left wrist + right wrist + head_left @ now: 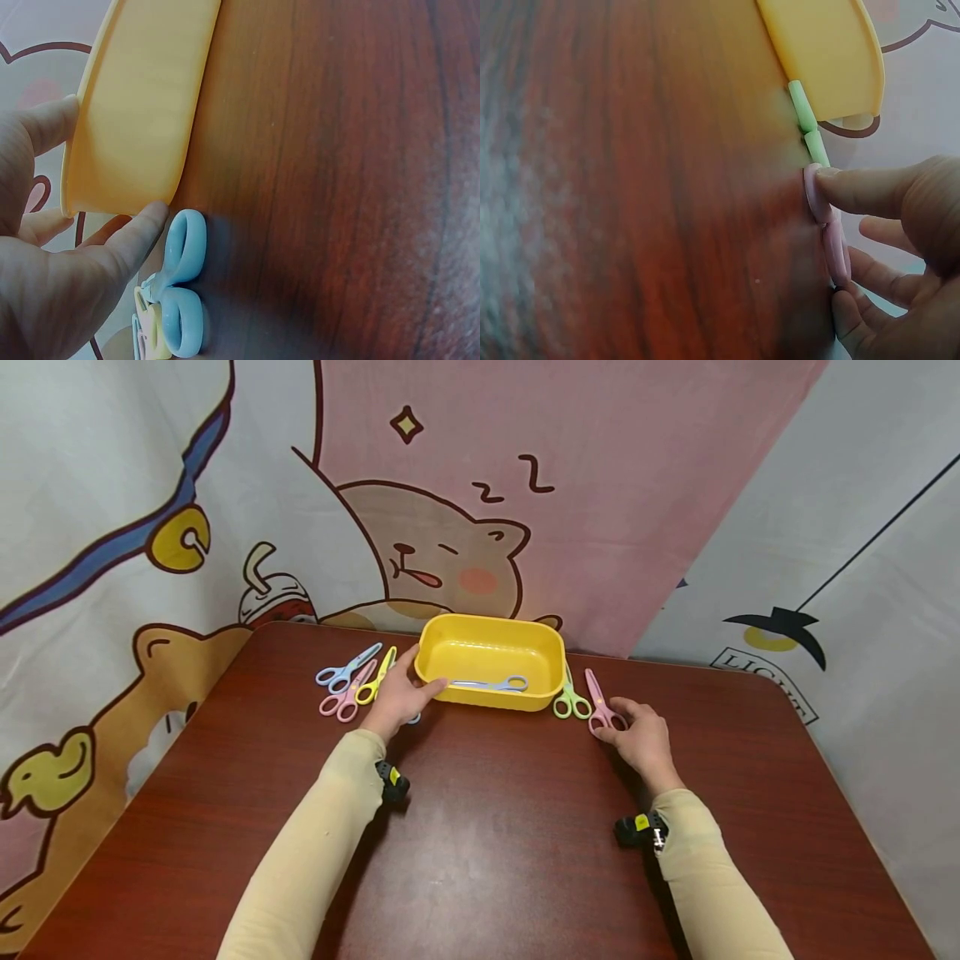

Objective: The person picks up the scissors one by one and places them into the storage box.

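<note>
My left hand (399, 695) grips the left end of a yellow plastic bin (491, 700), thumb at the front rim and fingers around the end wall. Inside the bin lies a pair of blue scissors (514, 683). My right hand (640, 737) holds the handle loops of pink scissors (595, 692) on the table, thumb on one loop and fingers at the other, as the right wrist view shows. Green scissors (572, 703) lie between these and the bin. By my left hand are blue scissors (184, 247), partly hidden by it in the head view.
Left of the bin lie yellow scissors (384, 670), another pink pair (348, 700) and another blue pair (349, 668). All rest on a dark red-brown table (495, 827). A printed cloth (600, 510) hangs right behind the table's back edge.
</note>
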### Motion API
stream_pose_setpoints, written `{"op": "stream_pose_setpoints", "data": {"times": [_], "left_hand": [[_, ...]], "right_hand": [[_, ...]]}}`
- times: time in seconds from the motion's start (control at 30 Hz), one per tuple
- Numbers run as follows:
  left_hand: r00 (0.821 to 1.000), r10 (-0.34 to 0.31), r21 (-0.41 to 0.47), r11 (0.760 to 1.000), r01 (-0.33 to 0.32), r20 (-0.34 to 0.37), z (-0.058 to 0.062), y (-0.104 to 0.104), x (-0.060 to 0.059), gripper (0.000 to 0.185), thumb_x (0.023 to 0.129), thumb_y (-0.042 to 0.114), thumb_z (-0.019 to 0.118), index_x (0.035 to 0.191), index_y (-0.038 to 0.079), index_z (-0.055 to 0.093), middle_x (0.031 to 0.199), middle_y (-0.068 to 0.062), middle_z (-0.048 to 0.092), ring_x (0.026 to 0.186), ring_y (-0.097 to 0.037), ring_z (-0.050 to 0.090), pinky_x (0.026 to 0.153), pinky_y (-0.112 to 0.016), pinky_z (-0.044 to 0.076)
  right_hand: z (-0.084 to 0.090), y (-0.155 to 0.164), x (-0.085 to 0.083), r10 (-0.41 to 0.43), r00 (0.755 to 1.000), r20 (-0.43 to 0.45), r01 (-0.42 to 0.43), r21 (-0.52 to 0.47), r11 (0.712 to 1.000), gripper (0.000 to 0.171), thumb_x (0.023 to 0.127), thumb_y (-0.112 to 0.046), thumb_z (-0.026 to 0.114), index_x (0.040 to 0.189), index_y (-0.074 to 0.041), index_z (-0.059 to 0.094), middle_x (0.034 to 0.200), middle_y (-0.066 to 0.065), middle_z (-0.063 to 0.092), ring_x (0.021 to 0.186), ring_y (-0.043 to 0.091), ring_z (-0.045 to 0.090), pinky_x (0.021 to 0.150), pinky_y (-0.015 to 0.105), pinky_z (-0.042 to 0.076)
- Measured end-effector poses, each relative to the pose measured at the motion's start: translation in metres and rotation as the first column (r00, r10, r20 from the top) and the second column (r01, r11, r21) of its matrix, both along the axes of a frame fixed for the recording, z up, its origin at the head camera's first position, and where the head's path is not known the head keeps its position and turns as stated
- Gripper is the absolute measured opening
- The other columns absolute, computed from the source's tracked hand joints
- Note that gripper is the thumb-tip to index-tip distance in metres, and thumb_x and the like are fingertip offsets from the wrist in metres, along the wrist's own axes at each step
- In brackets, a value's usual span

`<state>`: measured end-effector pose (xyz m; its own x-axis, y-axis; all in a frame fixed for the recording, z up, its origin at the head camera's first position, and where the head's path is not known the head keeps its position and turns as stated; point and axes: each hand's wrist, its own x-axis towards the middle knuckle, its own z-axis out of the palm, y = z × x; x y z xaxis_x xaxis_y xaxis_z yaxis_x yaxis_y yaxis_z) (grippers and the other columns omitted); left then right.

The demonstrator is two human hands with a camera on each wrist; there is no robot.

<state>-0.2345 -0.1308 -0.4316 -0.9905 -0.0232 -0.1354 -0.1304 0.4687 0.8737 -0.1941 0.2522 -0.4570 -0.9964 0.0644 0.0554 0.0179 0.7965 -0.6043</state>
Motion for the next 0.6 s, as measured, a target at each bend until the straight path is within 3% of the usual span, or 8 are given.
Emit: {"op": "stream_pose_setpoints", "data": {"times": [0.6], "left_hand": [[1.0, -0.007, -0.027, 1.0, 0.007, -0.006, 0.0, -0.0004, 0.0004, 0.091, 0.095, 0.03, 0.076, 0.165, 0.011, 0.022, 0.166, -0.018, 0.031, 0.139, -0.036, 0.049, 0.118, -0.045, 0.039]], "right_hand": [[0.0033, -0.0056, 0.001, -0.018, 0.998, -0.065, 0.015, -0.048, 0.999, 0.067, 0.08, -0.006, 0.085, 0.141, 0.002, 0.057, 0.122, 0.03, 0.057, 0.108, 0.044, 0.053, 0.092, 0.054, 0.044]]}}
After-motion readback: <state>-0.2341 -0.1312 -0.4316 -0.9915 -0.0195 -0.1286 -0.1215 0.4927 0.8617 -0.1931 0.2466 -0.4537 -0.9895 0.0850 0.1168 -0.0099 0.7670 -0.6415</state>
